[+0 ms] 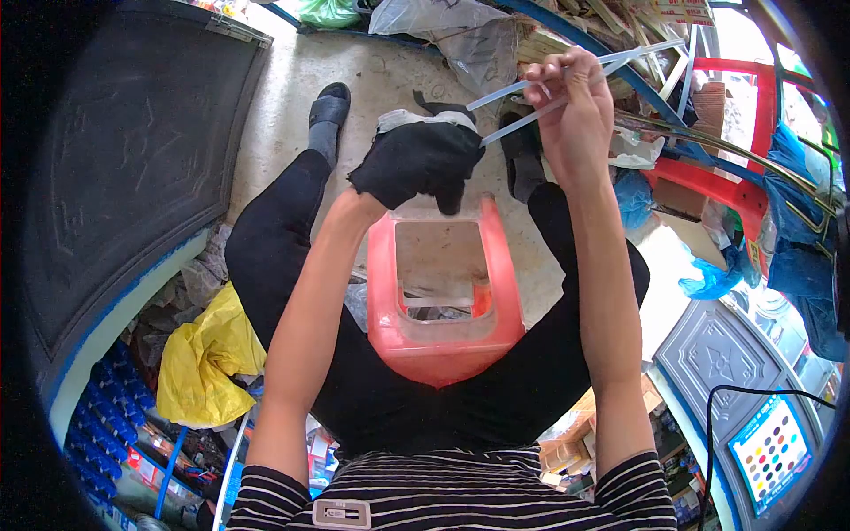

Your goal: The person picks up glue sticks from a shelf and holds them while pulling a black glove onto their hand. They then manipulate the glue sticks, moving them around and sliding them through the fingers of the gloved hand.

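Observation:
My left hand (416, 164) wears a black glove and is closed around a whitish bundle (425, 118) whose top edge shows above the fingers; what it is cannot be made out. My bare right hand (573, 106) is raised to the right, its fingers curled round two translucent whitish sticks (512, 126). Their lower left ends reach close to the glove, and their other ends point to the upper right. Below the gloved hand, a red plastic stool (385, 292) with a rectangular opening in its top stands between my legs.
A dark panel (142, 133) leans at the left, above a yellow bag (205, 367). Plastic bags and long strips lie at the top right beside a red frame (760, 115). A grey patterned panel (719, 354) and a colour chart (772, 456) are at the lower right.

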The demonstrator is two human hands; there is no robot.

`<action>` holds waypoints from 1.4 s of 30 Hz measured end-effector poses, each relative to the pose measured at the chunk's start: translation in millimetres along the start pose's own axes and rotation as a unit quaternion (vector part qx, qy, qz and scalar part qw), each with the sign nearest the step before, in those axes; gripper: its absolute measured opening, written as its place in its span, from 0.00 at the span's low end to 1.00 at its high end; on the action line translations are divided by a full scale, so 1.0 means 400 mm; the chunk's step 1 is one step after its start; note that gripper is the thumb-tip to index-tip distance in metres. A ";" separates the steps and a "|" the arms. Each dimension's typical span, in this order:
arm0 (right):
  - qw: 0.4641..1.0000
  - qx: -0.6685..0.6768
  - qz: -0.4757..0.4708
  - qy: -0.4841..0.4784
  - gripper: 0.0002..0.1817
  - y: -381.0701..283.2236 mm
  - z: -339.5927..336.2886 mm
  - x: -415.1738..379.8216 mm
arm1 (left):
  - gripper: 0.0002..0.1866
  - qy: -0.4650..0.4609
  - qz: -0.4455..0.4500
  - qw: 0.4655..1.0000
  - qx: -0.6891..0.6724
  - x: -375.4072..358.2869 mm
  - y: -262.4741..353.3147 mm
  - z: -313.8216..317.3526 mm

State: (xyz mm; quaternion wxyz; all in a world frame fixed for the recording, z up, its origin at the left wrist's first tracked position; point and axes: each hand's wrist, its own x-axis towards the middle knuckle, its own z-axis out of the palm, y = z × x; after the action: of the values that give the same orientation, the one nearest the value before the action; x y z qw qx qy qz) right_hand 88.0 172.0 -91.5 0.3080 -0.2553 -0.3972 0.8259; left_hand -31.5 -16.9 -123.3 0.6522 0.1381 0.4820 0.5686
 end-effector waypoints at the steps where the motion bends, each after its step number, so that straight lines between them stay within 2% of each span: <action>1: 1.000 -0.010 0.007 -0.005 0.12 0.003 0.012 -0.006 | 0.10 0.001 0.007 1.000 -0.002 0.003 -0.004 -0.010; 2: 0.999 -0.044 -0.014 0.001 0.14 0.002 0.024 -0.010 | 0.16 -0.001 0.102 0.976 0.194 0.008 -0.007 -0.020; 3: 0.994 -0.078 -0.056 0.045 0.14 -0.009 0.026 -0.010 | 0.22 -0.004 0.193 0.904 0.380 0.015 -0.007 -0.028; 5: 0.971 -0.146 -0.137 0.132 0.14 -0.045 0.020 -0.005 | 0.27 -0.011 0.292 0.780 0.553 0.036 -0.012 -0.062; 7: 0.922 -0.188 -0.224 0.255 0.14 -0.099 0.007 0.001 | 0.23 -0.018 0.325 0.761 0.562 0.051 -0.022 -0.102; 9: 0.914 -0.168 -0.255 0.266 0.15 -0.134 -0.039 0.009 | 0.13 0.060 0.361 0.710 0.602 0.046 -0.020 -0.103; 10: 0.910 -0.157 -0.272 0.272 0.15 -0.140 -0.051 0.013 | 0.09 0.079 0.354 0.720 0.591 0.044 -0.015 -0.106; 11: 0.914 -0.190 -0.236 0.268 0.15 -0.134 -0.062 0.010 | 0.06 0.096 0.347 0.731 0.580 0.042 -0.009 -0.105; 13: 0.917 -0.255 -0.164 0.261 0.15 -0.122 -0.023 -0.010 | 0.06 0.090 0.231 0.905 0.346 0.034 0.000 -0.105; 15: 0.894 -0.394 -0.149 0.152 0.17 -0.066 -0.014 -0.016 | 0.08 0.079 0.132 0.977 0.150 0.028 0.001 -0.099; 16: 0.870 -0.456 -0.151 0.109 0.18 -0.034 0.008 -0.017 | 0.11 0.075 0.100 0.988 0.086 0.026 -0.001 -0.098; 18: 0.807 -0.541 -0.231 0.039 0.17 0.056 0.012 -0.017 | 0.14 0.056 0.065 0.996 -0.029 0.019 0.006 -0.088; 19: 0.819 -0.555 -0.144 0.020 0.18 0.052 0.049 -0.032 | 0.15 0.041 0.062 0.994 -0.082 0.014 0.011 -0.071; 21: 0.821 -0.570 0.033 -0.021 0.20 0.023 0.103 -0.072 | 0.16 0.029 0.090 0.995 0.017 0.014 0.025 -0.039; 22: 0.826 -0.562 0.020 -0.021 0.21 0.024 0.097 -0.070 | 0.16 0.031 0.120 0.978 0.169 0.018 0.033 -0.023; 24: 0.837 -0.546 -0.007 -0.023 0.24 0.039 0.075 -0.059 | 0.16 0.040 0.117 0.986 0.115 0.013 0.027 0.005; 27: 0.870 -0.493 0.018 0.005 0.26 0.055 0.043 -0.037 | 0.17 0.009 0.114 0.978 0.173 0.008 0.019 -0.021; 29: 0.879 -0.477 0.013 0.010 0.26 0.059 0.041 -0.040 | 0.16 0.023 0.209 0.913 0.349 0.013 -0.013 -0.042; 31: 0.894 -0.447 0.033 0.019 0.26 0.059 0.052 -0.044 | 0.16 0.034 0.238 0.880 0.409 0.012 -0.006 -0.035; 34: 0.921 -0.387 0.046 -0.006 0.24 0.060 0.053 -0.045 | 0.16 0.047 0.215 0.924 0.314 0.014 -0.005 -0.023; 36: 0.923 -0.375 0.065 -0.063 0.23 0.051 0.055 -0.045 | 0.16 0.061 0.224 0.948 0.219 0.012 -0.022 -0.023; 38: 0.925 -0.352 0.083 -0.115 0.22 0.047 0.058 -0.052 | 0.19 0.056 0.139 0.985 0.086 0.007 -0.009 -0.031; 40: 0.935 -0.317 0.100 -0.126 0.22 0.044 0.062 -0.055 | 0.21 0.057 0.077 0.995 0.010 0.001 0.010 -0.025; 42: 0.944 -0.272 0.133 -0.132 0.22 0.042 0.061 -0.061 | 0.22 0.057 0.069 0.996 0.022 -0.003 0.005 -0.020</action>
State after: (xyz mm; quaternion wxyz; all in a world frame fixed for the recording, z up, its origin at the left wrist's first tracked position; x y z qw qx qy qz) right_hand 83.3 134.0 -87.5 0.0598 -0.2687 -0.6060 0.7464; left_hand -38.9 -20.2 -125.3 0.5798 0.1530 0.5199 0.6084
